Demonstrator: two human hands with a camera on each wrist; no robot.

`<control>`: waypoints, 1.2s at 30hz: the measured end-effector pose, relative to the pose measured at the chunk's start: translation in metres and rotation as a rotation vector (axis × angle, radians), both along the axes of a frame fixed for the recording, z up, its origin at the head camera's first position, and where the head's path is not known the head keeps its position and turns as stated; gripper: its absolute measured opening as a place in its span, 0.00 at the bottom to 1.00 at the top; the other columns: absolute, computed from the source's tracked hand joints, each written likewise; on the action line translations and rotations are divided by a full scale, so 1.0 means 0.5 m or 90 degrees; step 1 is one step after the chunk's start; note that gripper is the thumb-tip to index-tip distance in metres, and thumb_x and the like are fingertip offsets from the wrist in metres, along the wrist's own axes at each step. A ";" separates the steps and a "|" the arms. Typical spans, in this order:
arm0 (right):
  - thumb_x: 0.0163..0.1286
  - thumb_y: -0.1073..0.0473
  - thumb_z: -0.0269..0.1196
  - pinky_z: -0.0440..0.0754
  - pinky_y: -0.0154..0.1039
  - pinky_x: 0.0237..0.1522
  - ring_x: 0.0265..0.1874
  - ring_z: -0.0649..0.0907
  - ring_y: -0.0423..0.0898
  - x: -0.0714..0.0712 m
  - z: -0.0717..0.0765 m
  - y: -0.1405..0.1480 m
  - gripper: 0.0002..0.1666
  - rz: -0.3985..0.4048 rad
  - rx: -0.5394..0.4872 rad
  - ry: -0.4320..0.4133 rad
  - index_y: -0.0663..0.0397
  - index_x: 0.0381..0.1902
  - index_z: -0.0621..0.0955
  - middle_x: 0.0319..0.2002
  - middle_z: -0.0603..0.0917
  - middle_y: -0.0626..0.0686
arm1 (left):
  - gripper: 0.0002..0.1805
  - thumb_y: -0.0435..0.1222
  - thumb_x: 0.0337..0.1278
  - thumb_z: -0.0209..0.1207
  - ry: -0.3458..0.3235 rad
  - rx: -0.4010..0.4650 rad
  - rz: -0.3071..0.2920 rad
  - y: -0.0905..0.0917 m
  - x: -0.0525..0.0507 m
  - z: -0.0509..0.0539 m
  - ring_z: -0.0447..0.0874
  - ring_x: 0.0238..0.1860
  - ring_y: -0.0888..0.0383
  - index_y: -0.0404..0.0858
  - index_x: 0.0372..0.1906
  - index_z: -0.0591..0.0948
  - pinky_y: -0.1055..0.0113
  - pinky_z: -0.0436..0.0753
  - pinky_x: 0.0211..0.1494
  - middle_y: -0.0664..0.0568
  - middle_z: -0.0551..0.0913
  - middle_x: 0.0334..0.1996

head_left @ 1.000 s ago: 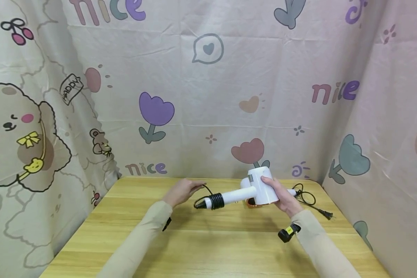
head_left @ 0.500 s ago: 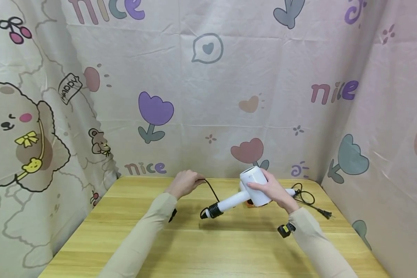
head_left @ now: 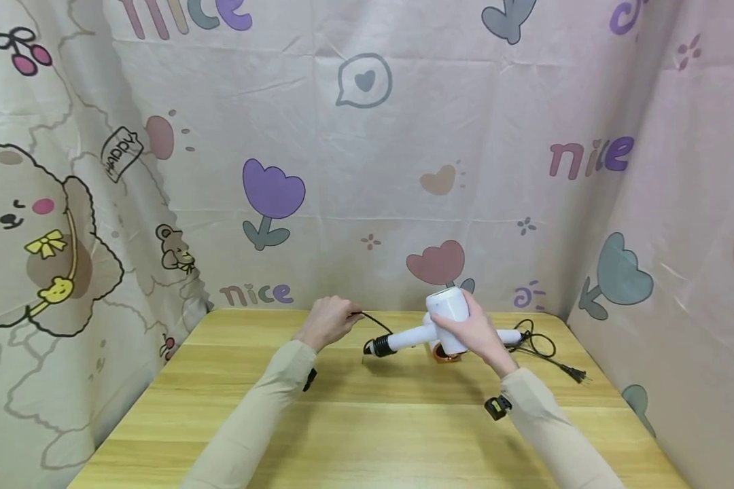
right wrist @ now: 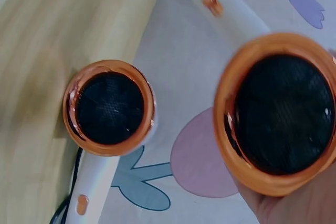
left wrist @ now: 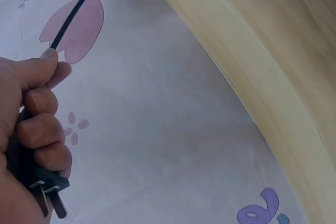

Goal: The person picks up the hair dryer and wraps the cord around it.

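Left hand (head_left: 327, 322): fingers curled round the plug (left wrist: 55, 180), two prongs jutting out; thumb and a finger pinch the cord (head_left: 377, 321) (the left wrist view shows this best).
Right hand (head_left: 474, 333): fingers wrapped round the barrel of the dryer (head_left: 449, 309), spread only as wide as it needs.
Dryer: held above the bench (head_left: 342, 435), its handle (head_left: 412, 337) pointing left; the orange-rimmed mouth (right wrist: 283, 114) shows in the right wrist view.
Coil (head_left: 383, 345): black turns around the handle, close to its tip.
Change: over the last half second the handle has swung nearer level, its tip higher in the head view, and the cord slopes less steeply; the left hand has barely moved.
Meaning: the right hand seems to be angling the dryer while the left steadies the cord; turns are still on the handle, though whether their number has changed I cannot tell.
Second dryer (right wrist: 110, 107): on the bench behind the held one, handle to the right, with a looped lead (head_left: 544, 346) and another plug (head_left: 571, 373) beyond.
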State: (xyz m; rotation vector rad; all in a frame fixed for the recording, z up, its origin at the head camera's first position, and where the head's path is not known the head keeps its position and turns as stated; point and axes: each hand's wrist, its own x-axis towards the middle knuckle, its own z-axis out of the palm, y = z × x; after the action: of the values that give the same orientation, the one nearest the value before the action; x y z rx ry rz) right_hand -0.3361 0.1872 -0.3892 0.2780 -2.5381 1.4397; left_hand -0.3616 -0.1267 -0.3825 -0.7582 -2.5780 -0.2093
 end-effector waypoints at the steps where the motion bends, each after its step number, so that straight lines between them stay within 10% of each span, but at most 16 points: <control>1: 0.56 0.40 0.73 0.85 0.44 0.39 0.44 0.82 0.56 0.000 -0.003 -0.001 0.52 -0.017 0.002 0.008 0.46 0.72 0.62 0.51 0.80 0.61 | 0.06 0.42 0.62 0.63 0.002 -0.002 0.001 0.000 0.000 -0.001 0.75 0.19 0.65 0.50 0.33 0.89 0.67 0.72 0.21 0.61 0.85 0.22; 23: 0.51 0.30 0.70 0.75 0.40 0.29 0.36 0.82 0.55 0.006 -0.022 -0.036 0.53 -0.248 -0.002 0.127 0.33 0.72 0.63 0.42 0.84 0.56 | 0.10 0.40 0.67 0.57 0.007 -0.043 0.002 0.041 0.017 -0.048 0.75 0.19 0.62 0.46 0.29 0.83 0.66 0.73 0.22 0.58 0.82 0.20; 30: 0.55 0.37 0.72 0.79 0.39 0.35 0.38 0.81 0.52 -0.006 -0.034 -0.041 0.45 -0.255 -0.158 0.153 0.40 0.68 0.69 0.45 0.82 0.56 | 0.10 0.40 0.71 0.53 -0.034 -0.010 0.000 0.041 0.020 -0.059 0.82 0.26 0.59 0.45 0.39 0.84 0.63 0.80 0.28 0.57 0.85 0.25; 36: 0.57 0.37 0.71 0.83 0.33 0.36 0.41 0.80 0.46 -0.016 -0.032 -0.037 0.43 -0.241 -0.380 0.047 0.48 0.64 0.70 0.49 0.78 0.53 | 0.11 0.38 0.72 0.53 -0.022 0.033 -0.027 0.050 0.027 -0.063 0.86 0.30 0.56 0.41 0.48 0.83 0.62 0.84 0.33 0.53 0.87 0.30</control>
State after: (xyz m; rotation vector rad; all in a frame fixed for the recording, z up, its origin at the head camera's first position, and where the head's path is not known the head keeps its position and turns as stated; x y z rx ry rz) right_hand -0.3442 0.1685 -0.4050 -0.2281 -1.8492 1.8716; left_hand -0.3484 -0.1016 -0.4142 -0.7969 -2.5792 -0.3041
